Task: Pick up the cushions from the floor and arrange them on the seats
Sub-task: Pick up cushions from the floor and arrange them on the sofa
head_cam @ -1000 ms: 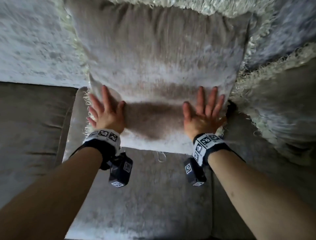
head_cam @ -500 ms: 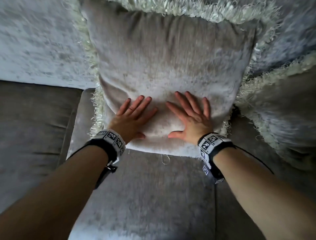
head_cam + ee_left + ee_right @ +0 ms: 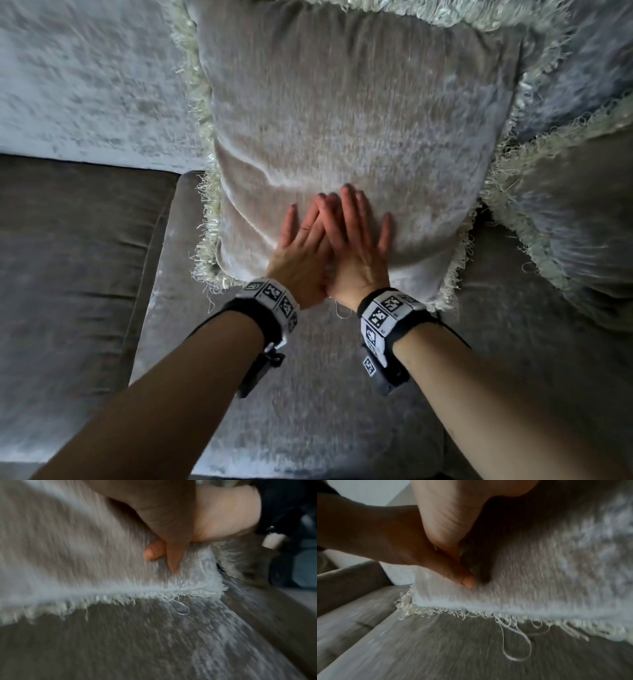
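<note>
The cushion [image 3: 359, 113] is standing on the seat [image 3: 308, 394], at the seat's back edge, and leaning against the sofa backrest [image 3: 85, 85]. It is a pale grey-beige plush cushion with a velvety nap that is showing lighter and darker streaks, and a shaggy cream fringe [image 3: 202, 263] is running round its edges. A loose loop of thread [image 3: 517, 649] is hanging from its bottom hem onto the seat. A soft crease is running across its lower left part.

The left hand [image 3: 301, 253] and the right hand [image 3: 356, 253] are lying flat on the lower middle of the cushion, fingers straight and spread, pressing on the fabric and gripping nothing. The right hand's fingers are overlapping those of the left. From the wrist views both thumbs are resting on the plush just above the hem.

Half a second ago the hands were lying apart with a gap between the thumbs, and a second ago they were out near the cushion's lower corners; now they are meeting at the middle.

A second fringed cushion [image 3: 582, 222] is lying just beside the first, towards the seat's right edge, its fringe touching the first's. A darker seat cushion [image 3: 68, 291] is adjoining on the left.
</note>
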### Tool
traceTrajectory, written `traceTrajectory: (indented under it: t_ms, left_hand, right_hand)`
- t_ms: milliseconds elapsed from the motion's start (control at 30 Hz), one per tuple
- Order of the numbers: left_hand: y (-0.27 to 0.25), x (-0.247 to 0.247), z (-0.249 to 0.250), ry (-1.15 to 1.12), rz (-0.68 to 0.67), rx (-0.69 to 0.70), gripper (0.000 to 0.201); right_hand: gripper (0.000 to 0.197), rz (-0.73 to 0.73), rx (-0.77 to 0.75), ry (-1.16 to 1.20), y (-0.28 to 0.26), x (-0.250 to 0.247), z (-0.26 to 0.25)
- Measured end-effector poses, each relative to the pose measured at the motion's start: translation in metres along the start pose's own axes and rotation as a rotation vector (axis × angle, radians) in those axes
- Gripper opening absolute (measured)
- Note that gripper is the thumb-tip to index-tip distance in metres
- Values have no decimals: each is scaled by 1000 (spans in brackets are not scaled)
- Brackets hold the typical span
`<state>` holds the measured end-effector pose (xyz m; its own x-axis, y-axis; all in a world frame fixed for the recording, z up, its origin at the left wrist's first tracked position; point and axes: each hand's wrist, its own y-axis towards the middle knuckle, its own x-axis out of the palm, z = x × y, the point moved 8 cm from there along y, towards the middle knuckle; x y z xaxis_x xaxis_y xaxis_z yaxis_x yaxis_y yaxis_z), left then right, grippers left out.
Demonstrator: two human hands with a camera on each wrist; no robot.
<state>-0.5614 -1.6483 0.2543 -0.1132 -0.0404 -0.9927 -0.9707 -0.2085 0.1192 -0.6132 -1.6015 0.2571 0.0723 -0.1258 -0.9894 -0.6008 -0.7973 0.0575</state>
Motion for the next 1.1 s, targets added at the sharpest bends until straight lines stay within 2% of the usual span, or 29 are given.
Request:
traceTrajectory:
  t_ms: [67, 133, 167, 233, 267, 300, 333, 400, 433, 467, 500, 533, 600, 633, 700, 767, 800, 833, 900, 967, 1033, 1100]
  left_hand:
    - [-4, 19, -7, 67, -26, -43, 110]
    - [-19, 37, -41, 164, -70, -174, 124]
    - [-31, 44, -66, 224, -112, -300, 125]
    - [-64, 48, -116, 207, -206, -626, 117]
    - [-80, 45, -130, 161, -227, -750, 113]
    - [-88, 41, -135, 136, -229, -797, 109]
    - [-86, 37, -129, 117, -212, -747, 106]
    - [-60, 18, -86, 13, -99, -438, 108]
    - [-43, 7, -60, -42, -18, -270, 107]
    - [-28, -2, -36, -80, 38, -133, 104]
    - [-16, -4, -19, -91, 53, -43, 100]
    - [-7, -2, -14, -65, 30, -9, 97]
    - [-2, 10, -34, 28, -57, -83, 102]
    - [-6, 17, -54, 36, -95, -147, 106]
    - [-21, 20, -89, 48, -130, -223, 106]
    - [-31, 9, -108, 56, -136, -222, 96]
    - [-26, -2, -112, 56, -120, -219, 91]
    - [-13, -17, -110, 57, -86, -218, 85]
    - [30, -56, -94, 13, 49, -222, 75]
    - [74, -91, -74, -72, 175, -211, 67]
    - [105, -99, -64, -125, 146, -210, 63]
    - [111, -85, -73, -96, 65, -249, 66]
  right_hand:
    - [138, -44, 18, -9, -4, 15, 13]
    - [142, -66, 69, -81, -16, 22, 50]
    - [146, -66, 156, -116, -25, 23, 73]
    - [156, -43, 466, -87, -44, 19, 112]
    - [158, -16, 612, -52, -55, 15, 119]
    - [155, 22, 651, -23, -61, 12, 112]
    - [148, 58, 555, -9, -58, 10, 92]
    - [136, 84, 178, -13, -42, 14, 31]
    - [133, 81, 36, -23, -35, 17, 3]
    - [130, 58, -29, -17, -26, 19, -14]
    - [128, 12, -26, -5, -18, 22, -18]
    - [127, -33, 3, -7, -10, 25, -10]
    - [126, -95, 67, -32, -8, 24, 26]
    - [127, -100, 147, -44, -15, 19, 53]
    - [134, -76, 430, 11, -32, 6, 115]
    - [130, -52, 665, 160, -46, -9, 148]
    - [119, 6, 668, 191, -41, -21, 148]
    - [106, 67, 605, 180, -28, -34, 138]
    - [83, 178, 425, 123, 14, -67, 98]
    - [69, 250, 266, 93, 58, -93, 52]
    - [59, 198, 172, 89, 89, -97, 28]
    - [56, 123, 177, 49, 98, -84, 40]
